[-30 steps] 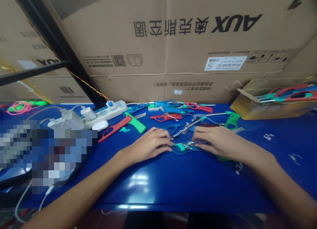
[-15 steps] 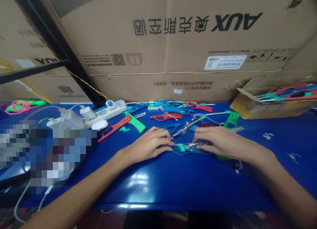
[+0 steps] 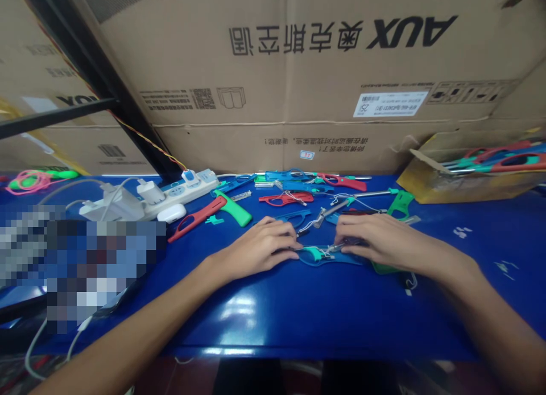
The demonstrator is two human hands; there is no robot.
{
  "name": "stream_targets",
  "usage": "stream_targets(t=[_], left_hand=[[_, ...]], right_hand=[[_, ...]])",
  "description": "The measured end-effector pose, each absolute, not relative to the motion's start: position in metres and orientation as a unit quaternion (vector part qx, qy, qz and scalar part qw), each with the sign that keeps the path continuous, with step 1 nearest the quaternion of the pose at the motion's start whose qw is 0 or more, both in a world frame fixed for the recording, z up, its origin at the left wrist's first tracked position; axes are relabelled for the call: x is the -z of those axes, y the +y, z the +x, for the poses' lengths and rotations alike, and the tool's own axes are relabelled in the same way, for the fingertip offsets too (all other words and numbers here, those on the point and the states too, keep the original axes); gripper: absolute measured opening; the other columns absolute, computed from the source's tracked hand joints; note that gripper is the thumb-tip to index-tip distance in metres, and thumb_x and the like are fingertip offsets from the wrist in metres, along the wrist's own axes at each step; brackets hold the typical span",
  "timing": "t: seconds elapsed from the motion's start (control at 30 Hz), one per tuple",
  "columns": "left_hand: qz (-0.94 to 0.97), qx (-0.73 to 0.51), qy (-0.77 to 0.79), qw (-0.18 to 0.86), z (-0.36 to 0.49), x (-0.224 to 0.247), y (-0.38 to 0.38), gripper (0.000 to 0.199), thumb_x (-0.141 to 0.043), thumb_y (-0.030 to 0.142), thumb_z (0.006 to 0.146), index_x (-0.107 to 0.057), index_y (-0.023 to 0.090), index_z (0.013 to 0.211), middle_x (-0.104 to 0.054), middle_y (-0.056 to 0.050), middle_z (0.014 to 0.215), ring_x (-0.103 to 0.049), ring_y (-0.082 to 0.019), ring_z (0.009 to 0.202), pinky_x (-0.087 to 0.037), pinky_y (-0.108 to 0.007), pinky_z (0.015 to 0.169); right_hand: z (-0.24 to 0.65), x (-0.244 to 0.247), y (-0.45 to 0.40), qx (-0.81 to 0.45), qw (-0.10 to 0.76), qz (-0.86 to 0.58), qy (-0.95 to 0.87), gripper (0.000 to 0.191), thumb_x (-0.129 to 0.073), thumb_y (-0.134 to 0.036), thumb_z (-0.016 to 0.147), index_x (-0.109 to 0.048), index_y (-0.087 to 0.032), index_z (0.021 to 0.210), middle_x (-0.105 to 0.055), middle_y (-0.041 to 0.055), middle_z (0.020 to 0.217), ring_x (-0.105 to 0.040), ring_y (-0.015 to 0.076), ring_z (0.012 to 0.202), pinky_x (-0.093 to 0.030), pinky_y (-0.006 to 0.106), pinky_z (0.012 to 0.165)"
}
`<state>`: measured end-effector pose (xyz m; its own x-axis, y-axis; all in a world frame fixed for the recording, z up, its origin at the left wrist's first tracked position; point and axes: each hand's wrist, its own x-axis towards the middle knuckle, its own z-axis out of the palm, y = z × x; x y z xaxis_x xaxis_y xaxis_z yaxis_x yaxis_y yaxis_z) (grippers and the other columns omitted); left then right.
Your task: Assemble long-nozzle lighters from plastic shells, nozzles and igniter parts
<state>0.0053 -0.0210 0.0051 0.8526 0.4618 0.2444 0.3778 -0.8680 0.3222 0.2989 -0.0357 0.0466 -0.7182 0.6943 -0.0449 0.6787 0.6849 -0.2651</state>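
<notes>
Head view, little moved since the earlier frame: the left hand [image 3: 267, 244], palm down, pinches the left end of a blue casing [image 3: 335, 259] on the desk [image 3: 324, 315]; the right hand [image 3: 377, 241], fingers curled, pinches a slim metallic part [image 3: 336, 247] over it.

Stood walled behind with brown cardboard [image 3: 298, 70] printed upside down, crossed at left by a black frame [image 3: 85, 59], with reddish floor [image 3: 187, 378] beneath a blue table [image 3: 362, 321] glossed by white light [image 3: 245, 318].
</notes>
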Motion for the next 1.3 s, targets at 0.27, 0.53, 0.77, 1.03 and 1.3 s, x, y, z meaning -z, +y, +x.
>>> stream_targets(t=[0.27,0.53,0.77,1.03,1.3], left_hand=[[0.953,-0.163,0.218,0.133,0.0065,-0.0064,-0.0215,0.023,-0.054,0.034,0.101,-0.066,0.023,0.117,-0.064,-0.004,0.109,-0.059,-0.018,0.103,-0.037,-0.033,0.093],[0.954,-0.160,0.217,0.134,0.0065,-0.0050,-0.0201,0.024,-0.053,0.033,0.102,-0.066,0.025,0.119,-0.064,-0.003,0.110,-0.058,-0.018,0.105,-0.037,-0.033,0.093],[0.953,-0.159,0.219,0.134,0.0075,-0.0055,-0.0214,0.022,-0.054,0.032,0.101,-0.066,0.025,0.118,-0.064,-0.003,0.110,-0.059,-0.018,0.105,-0.036,-0.033,0.094],[0.955,-0.157,0.221,0.122,0.0080,-0.0090,-0.0229,0.021,-0.054,0.033,0.101,-0.068,0.023,0.114,-0.065,-0.003,0.109,-0.060,-0.018,0.104,-0.037,-0.034,0.094],[0.955,-0.147,0.221,0.131,0.0035,-0.0108,-0.0208,0.020,-0.054,0.033,0.101,-0.065,0.024,0.115,-0.065,-0.003,0.112,-0.058,-0.018,0.106,-0.036,-0.034,0.095]], right_hand=[[0.2977,-0.0485,-0.0352,-0.112,0.039,-0.368,-0.922,0.013,-0.052,-0.029,0.097,-0.060,-0.025,0.088,-0.065,0.0013,0.091,-0.058,0.0170,0.074,-0.035,0.030,0.062],[0.2964,-0.0500,-0.0357,-0.101,0.060,-0.367,-0.923,0.014,-0.052,-0.028,0.097,-0.063,-0.025,0.090,-0.067,0.0011,0.096,-0.061,0.0160,0.076,-0.036,0.028,0.062],[0.2947,-0.0520,-0.0373,-0.091,0.046,-0.369,-0.924,0.013,-0.052,-0.025,0.096,-0.063,-0.025,0.090,-0.068,0.0008,0.097,-0.060,0.0154,0.076,-0.036,0.028,0.061],[0.2981,-0.0506,-0.0356,-0.172,0.034,-0.378,-0.909,0.014,-0.059,-0.032,0.094,-0.068,-0.027,0.102,-0.071,0.0022,0.101,-0.065,0.0209,0.092,-0.045,0.032,0.075],[0.2966,-0.0498,-0.0332,-0.196,0.037,-0.366,-0.909,0.021,-0.055,-0.038,0.097,-0.068,-0.023,0.104,-0.067,0.0051,0.106,-0.062,0.0211,0.095,-0.046,0.034,0.082]])
